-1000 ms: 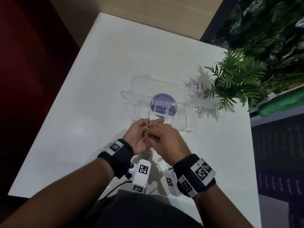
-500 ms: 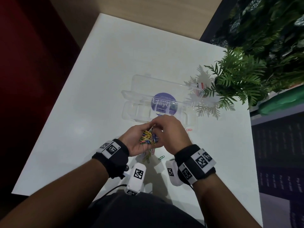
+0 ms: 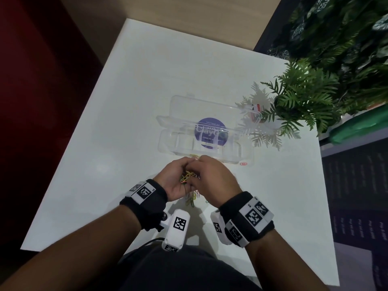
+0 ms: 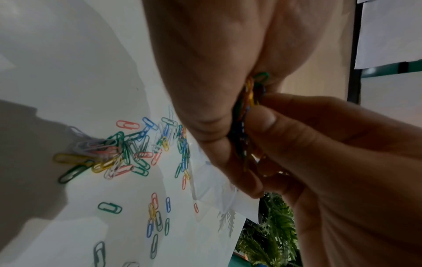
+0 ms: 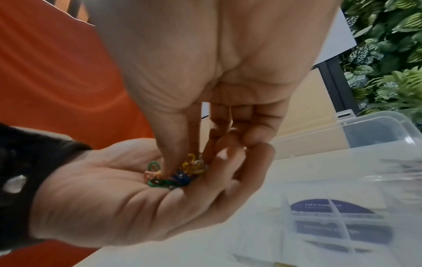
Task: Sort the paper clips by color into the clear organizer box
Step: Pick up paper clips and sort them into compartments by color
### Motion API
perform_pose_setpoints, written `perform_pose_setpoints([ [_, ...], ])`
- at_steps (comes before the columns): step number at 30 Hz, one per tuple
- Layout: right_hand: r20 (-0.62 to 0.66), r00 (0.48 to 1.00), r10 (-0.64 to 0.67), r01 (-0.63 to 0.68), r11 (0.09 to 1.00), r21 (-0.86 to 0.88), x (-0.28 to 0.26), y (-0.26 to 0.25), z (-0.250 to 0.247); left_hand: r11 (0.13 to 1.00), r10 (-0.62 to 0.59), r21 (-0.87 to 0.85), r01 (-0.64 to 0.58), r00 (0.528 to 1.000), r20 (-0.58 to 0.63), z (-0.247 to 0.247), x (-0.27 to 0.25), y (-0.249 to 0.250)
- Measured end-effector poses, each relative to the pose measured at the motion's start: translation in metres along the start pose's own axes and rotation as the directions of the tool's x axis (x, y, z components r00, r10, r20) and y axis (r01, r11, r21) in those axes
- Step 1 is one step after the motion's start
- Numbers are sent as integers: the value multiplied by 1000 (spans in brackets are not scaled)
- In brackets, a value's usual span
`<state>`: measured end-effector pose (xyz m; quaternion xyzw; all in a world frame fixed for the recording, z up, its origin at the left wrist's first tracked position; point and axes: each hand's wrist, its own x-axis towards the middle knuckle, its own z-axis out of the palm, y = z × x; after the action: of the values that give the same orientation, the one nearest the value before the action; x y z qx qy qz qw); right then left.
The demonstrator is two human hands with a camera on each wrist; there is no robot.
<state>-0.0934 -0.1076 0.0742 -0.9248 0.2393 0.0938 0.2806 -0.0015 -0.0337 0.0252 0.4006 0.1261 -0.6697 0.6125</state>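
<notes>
My left hand (image 3: pixel 184 172) is cupped palm up and cradles a bunch of coloured paper clips (image 3: pixel 187 177), seen close in the right wrist view (image 5: pixel 175 173). My right hand (image 3: pixel 201 168) reaches over it from the right. Its thumb and fingertips (image 5: pixel 180 144) dig into the bunch and pinch among the clips. In the left wrist view the clips (image 4: pixel 247 108) sit squeezed between the two hands. The clear organizer box (image 3: pixel 168 143) lies open just beyond the hands, with its lid folded back. Its compartments (image 5: pixel 342 222) show a purple round label underneath.
Several loose clips (image 4: pixel 118 153) lie scattered on the white table below the hands, and a few show between the wrists (image 3: pixel 192 200). One red clip (image 3: pixel 243 164) lies by the box's right front corner. A fern-like plant (image 3: pixel 304 101) overhangs the table's right edge.
Half a second ago the clip bunch lay exposed in my left palm. My right fingers have since come down onto it, and both hands have edged towards the box.
</notes>
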Motion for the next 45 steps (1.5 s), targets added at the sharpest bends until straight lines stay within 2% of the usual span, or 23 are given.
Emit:
perform_pose_setpoints([
  [4, -17, 1000, -2, 2, 1000, -22, 4, -3, 5, 1000, 21, -15, -21, 999, -29, -4, -2, 1],
  [8, -80, 994, 74, -58, 981, 184, 3, -1, 0, 998, 2, -65, 2, 998, 57, -7, -7, 4],
  [10, -111, 984, 139, -92, 931, 354, 4, 2, -3, 997, -15, -79, 22, 996, 93, -8, -9, 6],
  [13, -81, 971, 224, -135, 796, 590, 5, 8, -7, 993, -23, -112, 34, 995, 95, -9, -10, 8],
  [20, 8, 965, 262, -180, 642, 745, 18, 15, -8, 989, 5, -147, 0, 999, 39, -20, -10, 19],
  [22, -8, 964, 267, -177, 663, 727, 23, 13, -7, 986, 19, -166, -16, 1000, 19, -23, -9, 23],
  [25, -86, 971, 225, -124, 772, 623, 31, 4, -1, 983, 52, -179, -49, 999, 13, -28, -8, 28],
  [26, -107, 976, 187, -97, 825, 557, 33, 0, 2, 982, 58, -181, -55, 998, 13, -29, -7, 29],
  [29, -125, 992, 35, -7, 977, 213, 40, -9, 15, 977, 51, -204, -53, 999, -14, -32, -4, 31],
  [30, -113, 994, 5, 10, 992, 128, 42, -12, 17, 975, 48, -217, -53, 998, -30, -33, -2, 32],
  [32, -107, 994, -18, 26, 997, 71, 44, -14, 20, 973, 54, -223, -64, 997, -52, -37, 1, 32],
  [34, -114, 994, 5, 10, 991, 135, 47, -13, 21, 976, 56, -208, -62, 998, -34, -40, 1, 33],
  [36, -110, 991, 82, -49, 961, 272, 49, -10, 20, 981, 57, -187, -58, 998, -11, -42, 2, 34],
  [41, -120, 964, 235, -119, 793, 597, 62, -6, 7, 976, 58, -205, -68, 997, -54, -54, 6, 37],
  [45, -123, 940, 318, -196, 800, 568, 98, 8, 6, 967, 46, -243, -79, 989, -137, -64, 6, 40],
])
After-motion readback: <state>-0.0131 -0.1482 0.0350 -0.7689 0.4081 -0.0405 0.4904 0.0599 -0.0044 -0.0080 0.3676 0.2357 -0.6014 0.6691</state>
